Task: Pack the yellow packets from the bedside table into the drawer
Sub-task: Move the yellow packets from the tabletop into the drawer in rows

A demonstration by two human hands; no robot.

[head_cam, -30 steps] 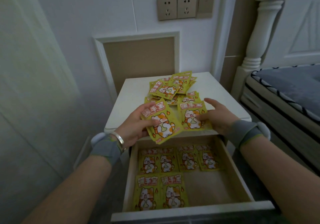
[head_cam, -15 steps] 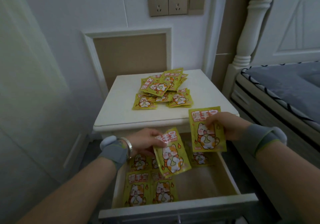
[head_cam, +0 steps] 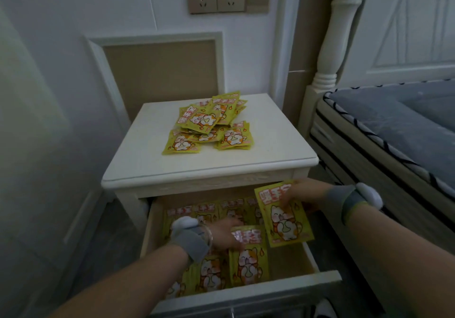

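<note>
A: You're placing now. Your left hand [head_cam: 225,235] is down inside the drawer [head_cam: 246,295], fingers curled on the top edge of a packet [head_cam: 248,256] and laying it into the front row.

B: And your right hand [head_cam: 301,195] is pinching a second packet [head_cam: 283,215] by its top corner, holding it up over the drawer's right side, not yet down.

A: The back row is looking full to me, and the front row is filling from the left. The bare floor on the right is waiting for you.

B: So next you're needing to let go with the left, then lower the right one flat into that gap beside it.

A: The left packet is lying with its long axis front to back, title toward the back wall. The right one is hanging nearly upright, title on top, tilted a little.

B: A good heap [head_cam: 209,125] is sitting on the worktop [head_cam: 152,167] too, pointing every which way. You're well short of done, I'd say.
</note>
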